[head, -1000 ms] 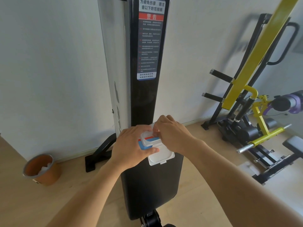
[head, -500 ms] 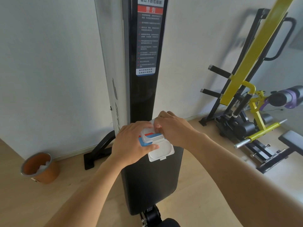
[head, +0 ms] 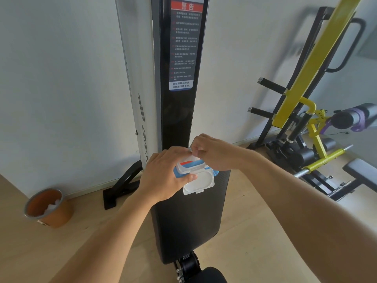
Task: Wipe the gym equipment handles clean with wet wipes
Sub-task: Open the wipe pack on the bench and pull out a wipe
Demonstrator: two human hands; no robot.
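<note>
Up front in the head view, the left hand (head: pixel 163 174) is wrapped around a wet wipes pack (head: pixel 193 170) with its white lid (head: pixel 200 182) flipped open, held before the black upright pad (head: pixel 183 119). The right hand (head: pixel 214 154) pinches a wipe (head: pixel 191 153) at the pack's opening.

warning label (head: pixel 184 48): top cropped | small print unreadable

white wall (head: pixel 61 78), light wood floor (head: pixel 255 242), orange bin (head: pixel 49 207) left, yellow-black weight machine (head: pixel 306 123) right.
</note>
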